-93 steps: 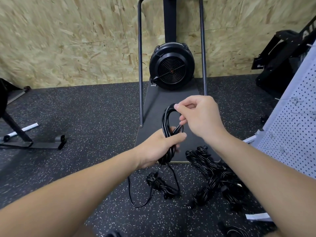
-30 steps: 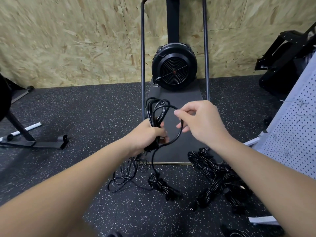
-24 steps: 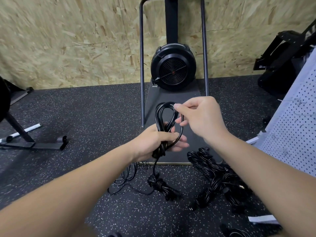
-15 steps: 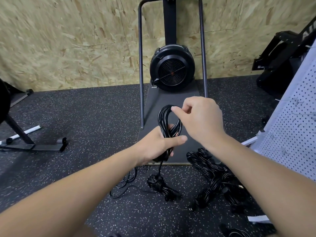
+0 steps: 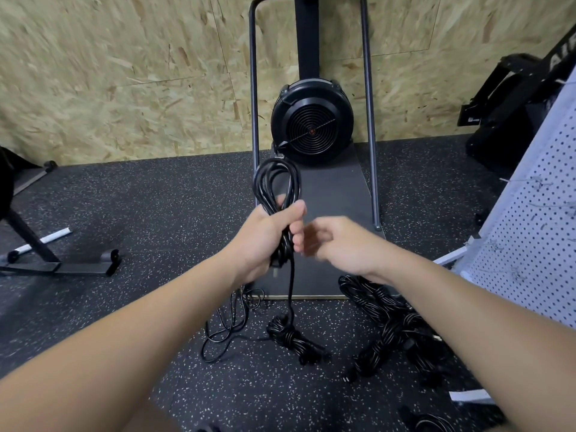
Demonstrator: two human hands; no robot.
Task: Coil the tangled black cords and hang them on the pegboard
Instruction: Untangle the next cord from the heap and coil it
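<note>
Left hand (image 5: pixel 265 235) grips the coiled black cord (image 5: pixel 276 188) at centre, loops standing toward 12 o'clock, a tail hanging toward 6. Right hand (image 5: pixel 339 241), just beside at 3 o'clock, is blurred; its grasp cannot be told. Bundled cords (image 5: pixel 389 325) lie on the floor (image 5: pixel 156 213) at 5 o'clock; the pegboard (image 5: pixel 536 238) leans at 3 o'clock.

**Room and Background**

The rear wall (image 5: pixel 124 73) is clad in oriented strand board panels with visible seams. The floor (image 5: pixel 156 207) is black rubber matting with white speckles. 1 black fan unit (image 5: pixel 307 129) stands against the wall on a dark grey base plate (image 5: pixel 330 213), flanked by 2 upright metal tubes. A black equipment frame (image 5: pixel 46 260) rests at left. Black equipment (image 5: pixel 514 104) stands at right.
</note>
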